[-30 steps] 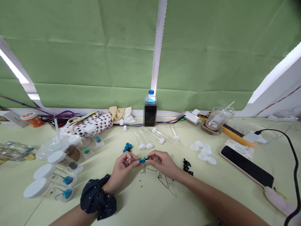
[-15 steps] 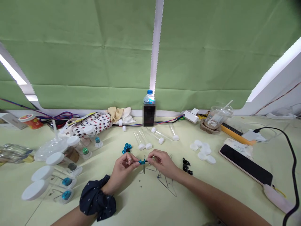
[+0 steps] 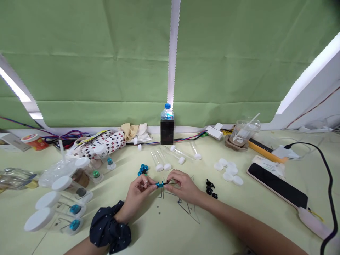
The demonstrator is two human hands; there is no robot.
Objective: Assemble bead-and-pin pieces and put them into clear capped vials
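Small turquoise metal fitting [image 3: 159, 184] on a thin wire [image 3: 170, 183], held just above the desk [image 3: 148, 233] between both hands, left grip [image 3: 138, 198] closed in a tight pinch on the wire's silvery near end, right grip [image 3: 184, 186] pinched closed on the dark stretch of wire just beyond the fitting. Step in hand, by the look of it: seating the fitting on the wire, not yet finished. Next move calling for steady alignment and an even pinch, as so small a part could slip. Just below the fitting, loose bent wires [image 3: 187, 209]; beyond it, teal beads [image 3: 142, 170] and white-capped glass tubes [image 3: 159, 159]; right of it, small black pieces [image 3: 209, 187] and white caps [image 3: 228, 173]; left of it, capped vials with teal inserts [image 3: 75, 209].
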